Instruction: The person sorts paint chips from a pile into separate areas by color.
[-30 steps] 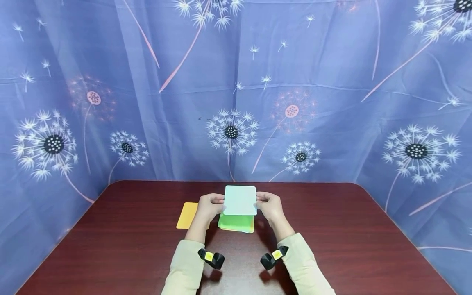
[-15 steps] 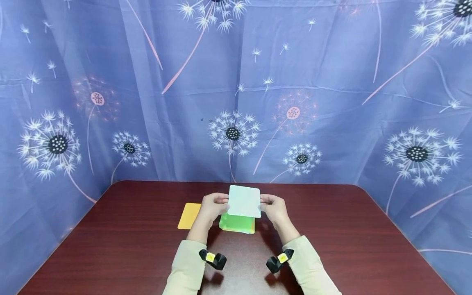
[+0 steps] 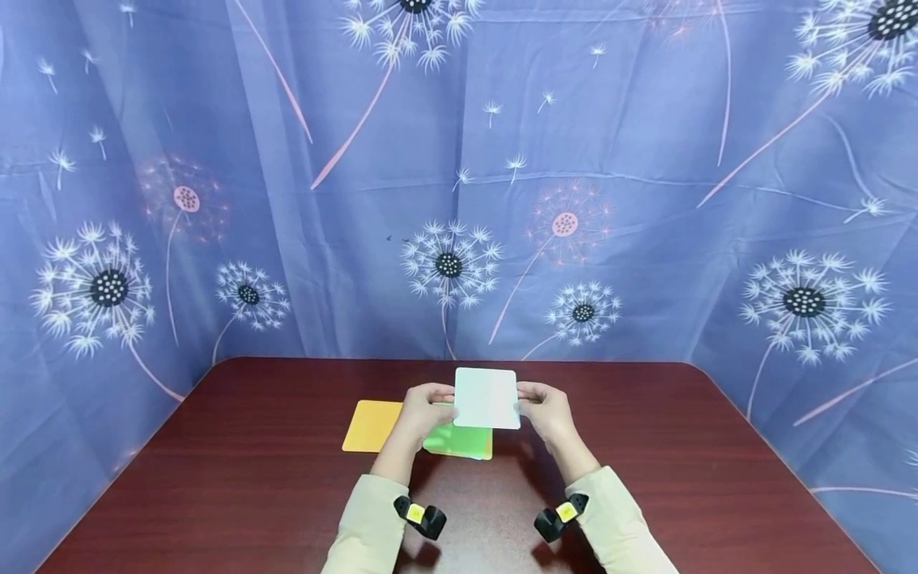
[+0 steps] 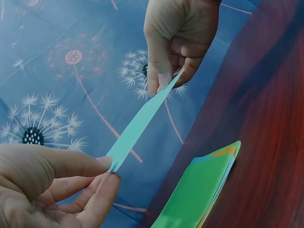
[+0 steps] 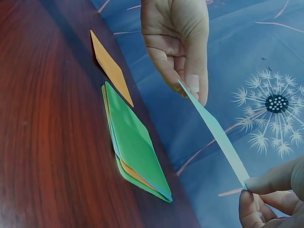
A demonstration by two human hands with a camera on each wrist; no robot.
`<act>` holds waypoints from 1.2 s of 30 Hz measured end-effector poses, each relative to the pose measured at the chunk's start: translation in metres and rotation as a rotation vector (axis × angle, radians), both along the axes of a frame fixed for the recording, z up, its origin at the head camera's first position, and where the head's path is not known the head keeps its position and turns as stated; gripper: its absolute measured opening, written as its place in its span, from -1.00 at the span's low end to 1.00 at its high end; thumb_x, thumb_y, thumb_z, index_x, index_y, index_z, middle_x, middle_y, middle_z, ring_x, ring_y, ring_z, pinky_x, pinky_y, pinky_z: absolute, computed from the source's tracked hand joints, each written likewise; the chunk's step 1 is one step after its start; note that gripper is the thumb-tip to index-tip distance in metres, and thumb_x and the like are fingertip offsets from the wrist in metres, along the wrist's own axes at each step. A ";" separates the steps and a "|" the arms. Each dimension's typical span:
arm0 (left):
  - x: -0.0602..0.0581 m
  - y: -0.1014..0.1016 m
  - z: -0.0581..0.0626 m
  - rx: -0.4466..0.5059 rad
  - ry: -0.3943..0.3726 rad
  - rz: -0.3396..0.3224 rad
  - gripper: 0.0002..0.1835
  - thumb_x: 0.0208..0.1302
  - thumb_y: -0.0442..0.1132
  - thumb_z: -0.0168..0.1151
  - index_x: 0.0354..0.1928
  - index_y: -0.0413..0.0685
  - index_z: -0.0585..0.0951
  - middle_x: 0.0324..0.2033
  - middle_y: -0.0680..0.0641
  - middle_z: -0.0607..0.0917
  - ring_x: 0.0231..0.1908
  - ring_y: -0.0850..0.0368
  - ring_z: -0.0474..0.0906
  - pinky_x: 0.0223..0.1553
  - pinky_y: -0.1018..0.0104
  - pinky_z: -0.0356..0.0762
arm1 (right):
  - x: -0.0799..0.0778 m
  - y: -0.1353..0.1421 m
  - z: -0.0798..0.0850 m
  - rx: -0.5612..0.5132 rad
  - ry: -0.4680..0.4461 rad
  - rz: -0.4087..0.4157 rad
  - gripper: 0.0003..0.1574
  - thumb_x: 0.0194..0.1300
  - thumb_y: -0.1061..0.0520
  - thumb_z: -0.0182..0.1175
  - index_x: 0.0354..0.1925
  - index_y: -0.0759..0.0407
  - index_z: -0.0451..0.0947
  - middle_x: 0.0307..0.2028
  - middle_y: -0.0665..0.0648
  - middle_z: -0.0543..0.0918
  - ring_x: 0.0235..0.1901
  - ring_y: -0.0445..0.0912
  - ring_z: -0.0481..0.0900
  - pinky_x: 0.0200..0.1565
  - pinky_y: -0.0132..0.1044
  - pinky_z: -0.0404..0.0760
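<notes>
A pale, light blue-green square sheet of paper (image 3: pixel 486 398) is held up above the table between both hands. My left hand (image 3: pixel 426 411) pinches its left edge between thumb and fingers, and my right hand (image 3: pixel 549 412) pinches the right edge the same way. Seen nearly edge-on in the left wrist view, the pale sheet (image 4: pixel 137 124) looks thin and flat. Below it lies a stack of coloured square sheets (image 3: pixel 459 443) with a green one on top; orange and blue edges show beneath. Left of that stack, partly behind my left forearm, is an orange-yellow sheet (image 3: pixel 371 426).
The dark red-brown wooden table (image 3: pixel 272 478) reaches back to a blue curtain (image 3: pixel 358 239) printed with dandelions. Each wrist wears a black strap with a yellow square, the left strap (image 3: pixel 419 515) and right strap (image 3: pixel 562 516) over light sleeves.
Both hands have shifted right together with the pale sheet, uncovering more of the stack's right part less than its left. The sheet tilted briefly and is now nearly level; both hands keep their pinch.
</notes>
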State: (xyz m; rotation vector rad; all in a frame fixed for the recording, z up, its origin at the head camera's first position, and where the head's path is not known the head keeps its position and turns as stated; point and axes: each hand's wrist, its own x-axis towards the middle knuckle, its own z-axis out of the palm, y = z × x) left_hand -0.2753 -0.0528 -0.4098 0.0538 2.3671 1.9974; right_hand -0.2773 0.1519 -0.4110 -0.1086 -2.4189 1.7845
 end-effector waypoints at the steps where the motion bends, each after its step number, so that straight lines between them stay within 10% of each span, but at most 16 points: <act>1: 0.000 0.002 -0.001 0.004 -0.004 -0.003 -0.59 0.06 -0.58 0.20 0.03 -0.43 0.55 -0.12 -0.34 0.63 -0.25 0.05 0.62 -0.17 0.18 0.65 | 0.001 0.002 0.000 0.003 0.000 0.001 -0.60 0.15 0.46 0.12 0.00 0.48 0.54 -0.16 0.37 0.65 -0.22 -0.01 0.60 -0.09 -0.04 0.61; 16: 0.010 0.026 -0.005 -0.072 -0.009 -0.101 -0.50 0.11 -0.48 0.29 0.14 -0.38 0.47 -0.04 -0.32 0.58 -0.13 -0.09 0.61 -0.12 0.12 0.64 | 0.010 0.026 -0.001 0.065 0.029 -0.022 -0.61 0.15 0.45 0.12 0.00 0.51 0.53 -0.18 0.38 0.64 -0.24 -0.02 0.59 -0.30 -0.46 0.54; 36: 0.013 0.049 -0.015 -0.130 0.040 -0.173 -0.53 0.17 -0.40 0.26 0.13 -0.39 0.45 0.01 -0.36 0.57 -0.02 -0.22 0.57 -0.16 0.15 0.62 | 0.006 0.049 0.002 0.294 -0.036 -0.012 -0.57 0.14 0.31 0.22 -0.02 0.53 0.53 -0.16 0.42 0.64 -0.21 0.18 0.63 -0.24 -0.15 0.63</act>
